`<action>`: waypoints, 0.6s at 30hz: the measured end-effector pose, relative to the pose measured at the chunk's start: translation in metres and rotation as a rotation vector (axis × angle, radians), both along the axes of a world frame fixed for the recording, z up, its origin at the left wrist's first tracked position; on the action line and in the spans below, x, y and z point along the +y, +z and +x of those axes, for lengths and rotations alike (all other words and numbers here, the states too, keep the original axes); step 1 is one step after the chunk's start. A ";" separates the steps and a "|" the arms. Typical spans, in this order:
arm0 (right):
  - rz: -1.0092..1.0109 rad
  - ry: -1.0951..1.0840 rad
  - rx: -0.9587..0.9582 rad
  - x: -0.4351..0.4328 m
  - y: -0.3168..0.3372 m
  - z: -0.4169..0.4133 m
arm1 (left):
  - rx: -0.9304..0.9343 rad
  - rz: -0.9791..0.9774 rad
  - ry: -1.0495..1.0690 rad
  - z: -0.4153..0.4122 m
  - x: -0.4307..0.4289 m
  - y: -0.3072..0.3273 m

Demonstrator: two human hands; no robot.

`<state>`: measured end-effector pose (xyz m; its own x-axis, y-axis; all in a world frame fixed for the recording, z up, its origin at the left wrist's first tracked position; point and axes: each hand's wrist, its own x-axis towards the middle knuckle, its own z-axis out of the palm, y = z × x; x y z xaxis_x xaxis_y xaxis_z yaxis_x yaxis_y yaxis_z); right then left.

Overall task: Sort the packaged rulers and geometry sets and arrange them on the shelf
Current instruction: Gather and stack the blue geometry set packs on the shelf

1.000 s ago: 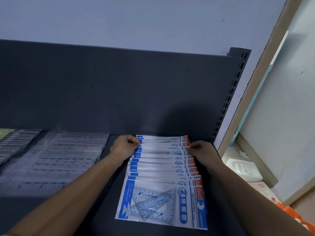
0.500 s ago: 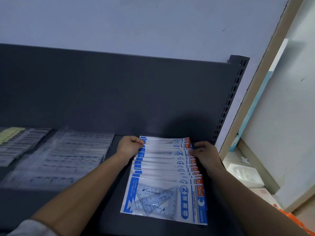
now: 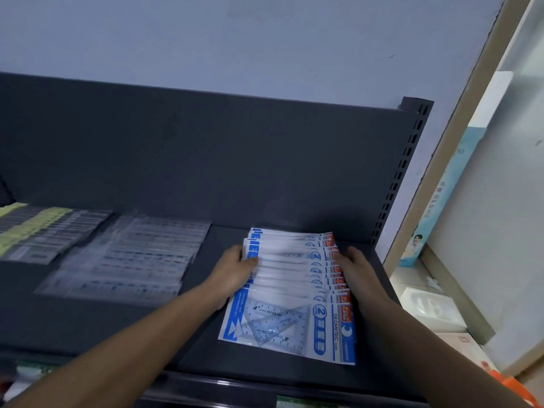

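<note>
1. Lying fanned in an overlapping row, the geometry set packs [image 3: 290, 293] sit on the right part of the shelf [image 3: 265, 366], with the nearest pack fully showing.
2. The left hand [image 3: 232, 272] has its fingers [image 3: 253, 261] curled over the packs' left edges, gripping them. The right hand [image 3: 357, 272] lays fairly straight fingers against the right edges and holds nothing.
3. Over the last second both hands have slid a little nearer along the fan's sides, while the row itself has stayed put. This looks like squaring-up, so this group seems nearly settled.
4. Clear ruler packs [image 3: 126, 254] lie to the left, well apart, with yellow-labelled packs [image 3: 32, 228] beyond them.
</note>
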<state>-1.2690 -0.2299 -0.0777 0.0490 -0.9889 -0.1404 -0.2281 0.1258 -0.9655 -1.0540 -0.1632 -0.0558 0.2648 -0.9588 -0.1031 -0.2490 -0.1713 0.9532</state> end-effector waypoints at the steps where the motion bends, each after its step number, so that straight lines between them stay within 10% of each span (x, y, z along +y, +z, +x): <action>1: -0.005 0.012 0.046 0.000 -0.003 0.001 | 0.002 -0.011 -0.031 -0.004 0.006 -0.001; 18: -0.308 0.129 0.414 -0.011 -0.014 0.013 | 0.049 0.008 -0.015 -0.006 0.001 0.000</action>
<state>-1.2564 -0.2413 -0.0913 0.1751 -0.9770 0.1220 -0.5926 -0.2036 -0.7794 -1.0597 -0.1619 -0.0555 0.2450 -0.9617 -0.1229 -0.2042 -0.1751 0.9631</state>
